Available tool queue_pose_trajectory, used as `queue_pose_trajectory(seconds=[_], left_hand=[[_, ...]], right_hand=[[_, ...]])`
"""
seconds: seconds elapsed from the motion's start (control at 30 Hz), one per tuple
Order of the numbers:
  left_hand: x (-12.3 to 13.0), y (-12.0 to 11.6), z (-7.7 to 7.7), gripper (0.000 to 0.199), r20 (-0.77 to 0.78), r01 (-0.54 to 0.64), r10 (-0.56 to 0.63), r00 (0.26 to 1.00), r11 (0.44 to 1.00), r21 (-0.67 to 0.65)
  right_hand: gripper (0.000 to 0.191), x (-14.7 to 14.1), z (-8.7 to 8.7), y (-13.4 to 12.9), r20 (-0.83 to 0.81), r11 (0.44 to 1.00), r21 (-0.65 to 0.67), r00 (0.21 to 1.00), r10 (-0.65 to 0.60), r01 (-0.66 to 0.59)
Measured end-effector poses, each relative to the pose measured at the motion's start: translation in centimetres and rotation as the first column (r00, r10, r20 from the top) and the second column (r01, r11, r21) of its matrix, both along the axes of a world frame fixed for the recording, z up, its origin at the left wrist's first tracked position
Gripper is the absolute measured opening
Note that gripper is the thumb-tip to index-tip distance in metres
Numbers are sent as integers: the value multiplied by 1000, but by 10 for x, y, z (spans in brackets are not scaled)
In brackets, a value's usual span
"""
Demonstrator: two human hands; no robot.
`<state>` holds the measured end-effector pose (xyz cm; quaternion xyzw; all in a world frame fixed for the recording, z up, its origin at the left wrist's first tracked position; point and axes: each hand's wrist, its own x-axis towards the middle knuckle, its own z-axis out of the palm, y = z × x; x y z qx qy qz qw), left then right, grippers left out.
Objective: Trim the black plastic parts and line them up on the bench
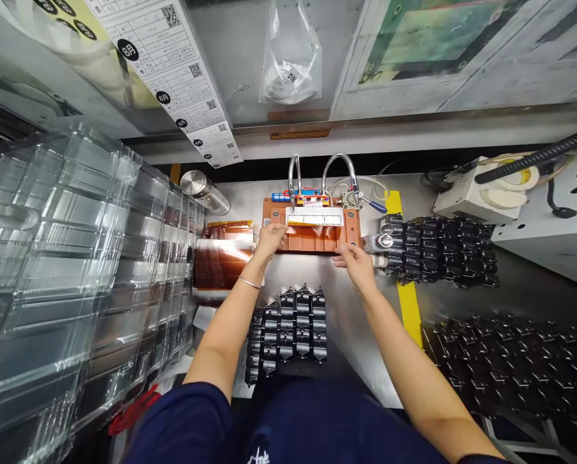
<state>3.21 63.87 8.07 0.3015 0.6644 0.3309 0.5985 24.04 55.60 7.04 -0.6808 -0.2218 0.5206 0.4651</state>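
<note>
An orange-brown fixture (354, 222) stands on the metal bench, with a white perforated strip (314, 216) across it and two bent metal hoses (294, 173) behind. An amber translucent film (312, 233) spans the fixture's front under the strip. My left hand (273, 238) is closed at the film's left end, thumb and fingertips pinched together on its edge. At the right end, my right hand (356, 263) has its thumb and index finger pressed together at the film's lower corner, its other fingers extended below the fixture's front edge.
Amber sheets (223, 263) and a steel flask (205, 192) lie left of the fixture. Stacked clear trays (75, 277) rise at far left. Black ridged parts (298, 325) sit in front, with more (438, 250) at right. A white machine (479, 193) stands back right.
</note>
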Motion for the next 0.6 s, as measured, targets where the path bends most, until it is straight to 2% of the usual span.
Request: queue_pose_trajectory(seconds=[0.13, 0.37, 0.6], left_hand=[[0, 4, 3, 17, 13, -7, 6, 1000, 1000, 11], [-10, 12, -7, 17, 59, -15, 17, 998, 999, -38], [-11, 13, -11, 17, 66, -34, 37, 997, 998, -48]], right_hand=[[37, 2, -3, 27, -7, 998, -28, 999, -47, 47], [23, -1, -8, 38, -68, 997, -78, 997, -21, 16], [23, 1, -11, 49, -98, 997, -68, 995, -36, 30]])
